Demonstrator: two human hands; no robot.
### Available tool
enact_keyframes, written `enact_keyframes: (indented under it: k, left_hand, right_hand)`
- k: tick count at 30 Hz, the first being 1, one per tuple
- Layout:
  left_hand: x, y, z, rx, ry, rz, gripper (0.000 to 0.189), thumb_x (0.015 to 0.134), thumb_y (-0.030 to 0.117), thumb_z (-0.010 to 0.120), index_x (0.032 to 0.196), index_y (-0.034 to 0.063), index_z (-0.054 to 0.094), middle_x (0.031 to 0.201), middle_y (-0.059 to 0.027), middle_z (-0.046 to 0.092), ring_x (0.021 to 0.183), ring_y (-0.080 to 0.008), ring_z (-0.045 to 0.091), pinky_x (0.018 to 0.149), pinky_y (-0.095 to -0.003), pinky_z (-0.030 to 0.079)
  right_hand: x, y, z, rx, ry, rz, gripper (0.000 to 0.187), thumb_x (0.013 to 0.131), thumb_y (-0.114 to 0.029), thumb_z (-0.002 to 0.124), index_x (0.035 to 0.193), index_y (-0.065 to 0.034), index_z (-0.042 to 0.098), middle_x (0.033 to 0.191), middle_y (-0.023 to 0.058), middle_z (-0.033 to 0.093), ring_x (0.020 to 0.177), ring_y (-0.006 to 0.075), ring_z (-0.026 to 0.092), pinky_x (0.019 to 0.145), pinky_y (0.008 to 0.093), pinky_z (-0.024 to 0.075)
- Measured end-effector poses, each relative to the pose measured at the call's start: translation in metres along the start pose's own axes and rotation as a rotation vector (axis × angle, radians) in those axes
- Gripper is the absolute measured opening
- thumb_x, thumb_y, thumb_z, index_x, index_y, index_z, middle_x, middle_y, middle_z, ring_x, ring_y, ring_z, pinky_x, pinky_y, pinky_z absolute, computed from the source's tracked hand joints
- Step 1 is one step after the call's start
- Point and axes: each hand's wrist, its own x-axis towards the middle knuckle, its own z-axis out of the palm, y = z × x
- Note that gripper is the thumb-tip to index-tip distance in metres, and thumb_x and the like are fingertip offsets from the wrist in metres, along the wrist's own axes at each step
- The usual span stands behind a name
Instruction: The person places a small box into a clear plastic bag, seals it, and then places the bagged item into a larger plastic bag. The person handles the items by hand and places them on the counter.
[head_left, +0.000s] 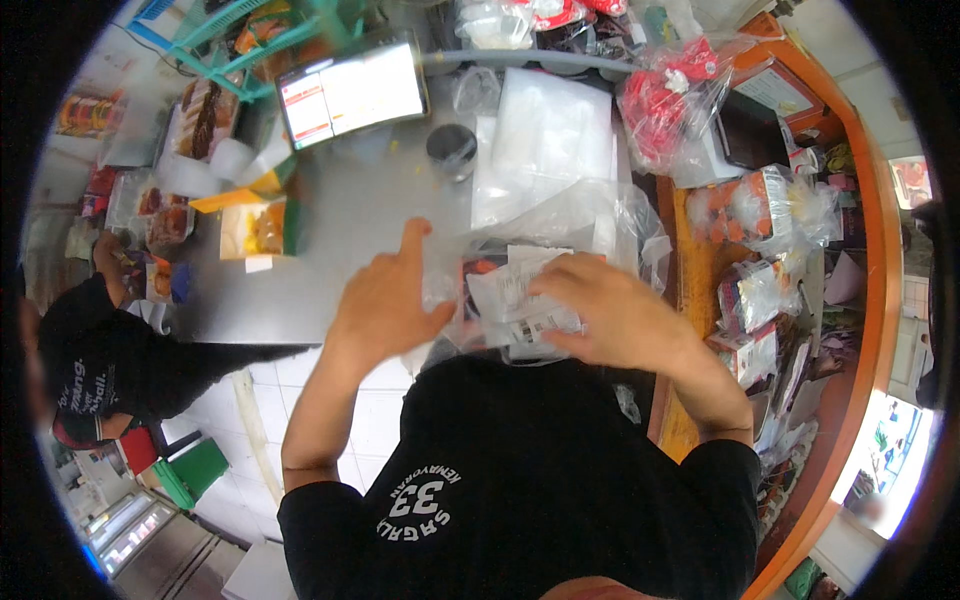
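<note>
My right hand (600, 307) is over printed paper slips (517, 292), its fingertips at their right part; whether it grips them is hard to tell. The slips lie on a package in a clear plastic bag (630, 217), close to my body at the steel counter's front edge. Left of the bag, my left hand (390, 300) hovers over the counter (352, 195) with its index finger stretched out and its thumb apart, holding nothing. Beyond the hands are a stack of clear plastic bags (555, 127) and a dark round cup or container (451, 150).
A lit tablet (352, 90) stands at the back left, near an open food box (255, 229). Packed food trays (169, 217) line the far left, where a co-worker (112, 360) stands. Wrapped goods (750, 292) and an orange-edged shelf (874, 300) are at right.
</note>
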Motion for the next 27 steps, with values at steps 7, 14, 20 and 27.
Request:
enact_keyframes:
  k: [7, 14, 20, 27]
  left_hand:
    - [-0.047, 0.006, 0.026, -1.230, 0.291, 0.253, 0.041, 0.090, -0.002, 0.054, 0.125, 0.0113, 0.039, 0.094, -0.0118, 0.058, 0.057, -0.0192, 0.063, 0.057, -0.0293, 0.055]
    - [-0.055, 0.010, 0.007, -1.534, 0.123, 0.020, 0.031, 0.093, 0.003, 0.050, 0.121, 0.0128, 0.040, 0.110, -0.0121, 0.054, 0.043, -0.0077, 0.047, 0.037, -0.0217, 0.044]
    - [-0.059, 0.010, -0.010, -0.829, 0.096, 0.107, 0.033, 0.082, -0.003, 0.064, 0.111, 0.0010, 0.051, 0.114, -0.0123, 0.055, 0.063, -0.0153, 0.063, 0.054, -0.0221, 0.047]
    - [-0.073, 0.037, 0.019, -0.375, 0.513, 0.462, 0.027, 0.080, 0.007, 0.073, 0.104, 0.0051, 0.062, 0.111, -0.0144, 0.061, 0.098, -0.0306, 0.063, 0.083, -0.0384, 0.051]
  right_hand:
    - [0.006, 0.010, 0.058, -0.291, 0.112, 0.088, 0.074, 0.065, -0.027, 0.084, 0.131, -0.0129, 0.053, 0.137, 0.0115, 0.047, 0.127, 0.0370, 0.042, 0.106, 0.0486, 0.0378]
    - [0.006, 0.019, 0.069, -0.292, 0.150, 0.017, 0.070, 0.062, -0.026, 0.085, 0.124, -0.0117, 0.056, 0.132, 0.0115, 0.050, 0.125, 0.0362, 0.041, 0.107, 0.0461, 0.0387]
    - [-0.022, -0.008, 0.025, -0.158, 0.395, 0.050, 0.063, 0.065, -0.022, 0.083, 0.119, -0.0077, 0.055, 0.121, 0.0150, 0.056, 0.113, 0.0372, 0.052, 0.097, 0.0469, 0.0423]
    - [-0.059, -0.009, -0.003, -0.275, 0.349, 0.365, 0.065, 0.068, -0.020, 0.080, 0.124, -0.0039, 0.049, 0.116, 0.0189, 0.057, 0.110, 0.0398, 0.053, 0.096, 0.0469, 0.0422]
